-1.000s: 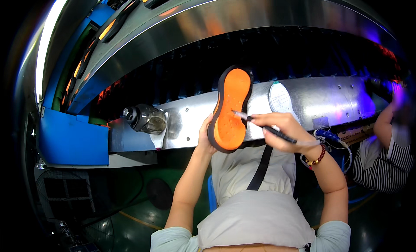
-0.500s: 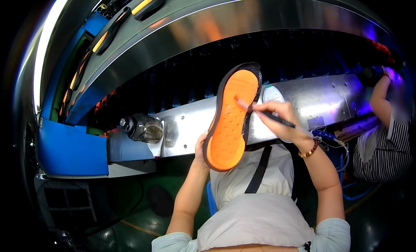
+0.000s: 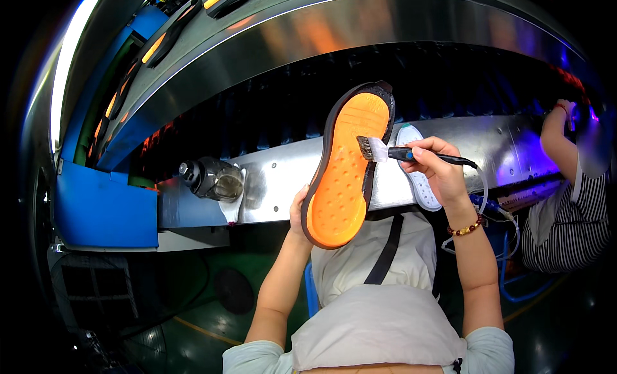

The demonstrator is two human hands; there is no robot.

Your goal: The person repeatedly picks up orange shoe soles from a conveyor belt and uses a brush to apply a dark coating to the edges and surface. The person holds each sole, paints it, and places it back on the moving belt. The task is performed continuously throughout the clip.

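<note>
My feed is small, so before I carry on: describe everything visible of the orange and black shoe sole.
The shoe sole is long, with a bright orange face inside a raised black rim; it looks like rubber or foam. Grooves cross its upper part, small dimples dot the rest. It is held up, orange face showing, upper end leaning right, overlapping the metal ledge in view. The left hand grips its lower left edge; the brush bristles meet its upper right.

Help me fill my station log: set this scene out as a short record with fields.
Left hand: holds black-rimmed orange shoe sole by its left edge
Right hand: grips black-handled, dark-bristled brush, bristles at the sole's right side
Surface: silver metal ledge
On ledge, left: black-capped grey translucent bottle
On ledge, right: white perforated shoe-shaped piece
</note>
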